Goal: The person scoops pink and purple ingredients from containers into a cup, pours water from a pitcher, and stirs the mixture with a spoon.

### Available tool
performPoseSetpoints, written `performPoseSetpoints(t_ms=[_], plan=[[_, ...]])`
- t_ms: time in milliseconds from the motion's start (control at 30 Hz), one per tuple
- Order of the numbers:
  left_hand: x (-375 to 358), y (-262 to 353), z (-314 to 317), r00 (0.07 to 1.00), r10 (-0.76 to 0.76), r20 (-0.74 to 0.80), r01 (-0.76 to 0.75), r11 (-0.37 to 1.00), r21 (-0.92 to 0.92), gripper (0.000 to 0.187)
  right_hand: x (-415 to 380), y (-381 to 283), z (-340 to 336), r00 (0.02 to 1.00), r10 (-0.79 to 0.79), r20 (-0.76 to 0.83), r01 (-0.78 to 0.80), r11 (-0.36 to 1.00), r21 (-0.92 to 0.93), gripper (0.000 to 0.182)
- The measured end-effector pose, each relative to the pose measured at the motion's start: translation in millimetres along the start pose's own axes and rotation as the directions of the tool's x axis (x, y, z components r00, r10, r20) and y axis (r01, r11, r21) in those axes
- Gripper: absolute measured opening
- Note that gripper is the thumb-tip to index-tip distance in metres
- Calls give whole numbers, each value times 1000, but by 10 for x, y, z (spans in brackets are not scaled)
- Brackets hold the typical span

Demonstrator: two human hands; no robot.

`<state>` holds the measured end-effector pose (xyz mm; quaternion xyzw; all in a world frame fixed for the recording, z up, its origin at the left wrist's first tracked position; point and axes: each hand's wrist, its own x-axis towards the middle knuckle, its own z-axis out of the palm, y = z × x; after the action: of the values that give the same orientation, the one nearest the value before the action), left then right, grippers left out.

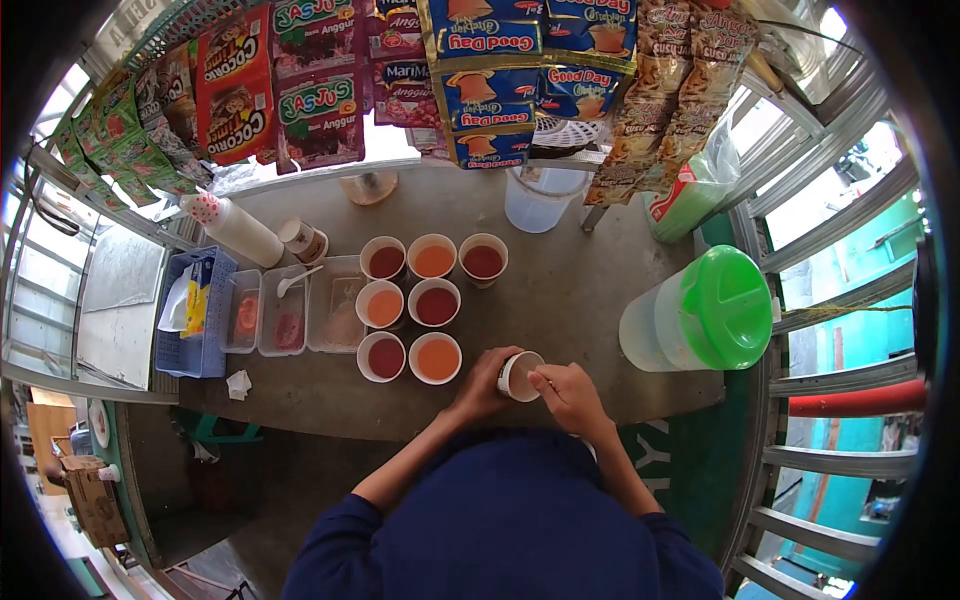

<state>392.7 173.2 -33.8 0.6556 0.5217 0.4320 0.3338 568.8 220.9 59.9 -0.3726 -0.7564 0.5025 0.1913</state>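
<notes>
Tabletop (570,310) underneath everything, brown and broad, with strips of drink sachets (490,90) hanging across the far side. Well to the right, a big jug (655,328) with a green lid (735,305); over on the left, a blue basket (205,340) beside clear tubs (335,300), a white spoon (292,283) in one of them. Between tubs and jug, seven filled cups (436,302), some dark red, some orange: three in the far row, two in the middle, two in the near row.

At the near edge, just right of the near row, the held cup (523,380), between both hands and tipped a little, judging by the oval of the rim. Left hand (483,387) curled round the outer wall, fingers wrapped and closed. Right hand (572,395) over the opposite rim, thumb and fingers pinched together, probably on a slim stirrer; too hidden to tell for certain.

Seems to be stirring. Best done with a snug but gentle left grip, firm enough to stop any twisting, not so tight as to buckle the wall. Turn from the wrist in small, even circles, reaching down to the bottom edge where powder could clump. Steer elbow and knuckles clear of the near row; easy to knock from so close.
</notes>
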Motion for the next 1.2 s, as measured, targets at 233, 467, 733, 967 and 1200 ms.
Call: performPoseSetpoints(t_ms=[233,467,733,967,1200], plan=[[4,-3,-5,1000,-10,7,10,1000,-8,75,31,88,-3,985,-169,-44,158,971,-182,41],[6,16,-17,1000,-22,1,22,1000,-5,74,28,65,-32,981,-190,-40,179,964,-199,41],[5,-14,-16,1000,-11,-2,11,1000,-6,74,9,-26,-78,990,95,101,-110,983,149,37],[16,29,-34,999,-34,18,34,999,-8,73,26,42,-50,985,91,146,-113,983,147,36],[10,35,-27,1000,-22,-2,22,1000,-17,74,41,96,-11,997,-71,11,71,997,-35,35]])
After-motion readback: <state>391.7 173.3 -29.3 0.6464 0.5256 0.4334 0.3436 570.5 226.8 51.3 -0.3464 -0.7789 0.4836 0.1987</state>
